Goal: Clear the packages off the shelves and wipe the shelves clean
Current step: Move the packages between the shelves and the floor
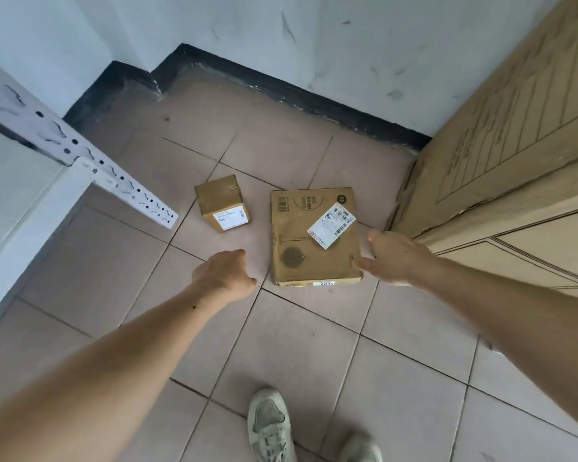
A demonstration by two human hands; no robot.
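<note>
because the shelves had to be bare before i could wipe them, the packages were down on the tiled floor (314,345) in the corner, out of the way of the white shelf unit (20,195) on my left. the flat cardboard box (309,258) lay face up with its shipping label (331,225) showing, close to the wooden door (514,145) but not against it as far as i could judge. the small cardboard box (221,202) stood just beside it, a strip of tile between the two, its own label turned toward me.

my right hand (392,256) was open, fingers spread and reaching down by the flat box's right edge — the thumb looked to be at or just touching the near corner, though i could not tell for sure whether there was contact. my left hand (226,275) hung over the tile to the left of the same box, fingers loosely curled and holding nothing. both arms flanked that box, which suits a wide flat thing that needs two hands — whether i was setting it down or about to shift it, the view does not say.

my shoes (271,425) stood well back from both boxes. the slotted shelf upright (124,185) jutted out near the small box, apart from it.
</note>
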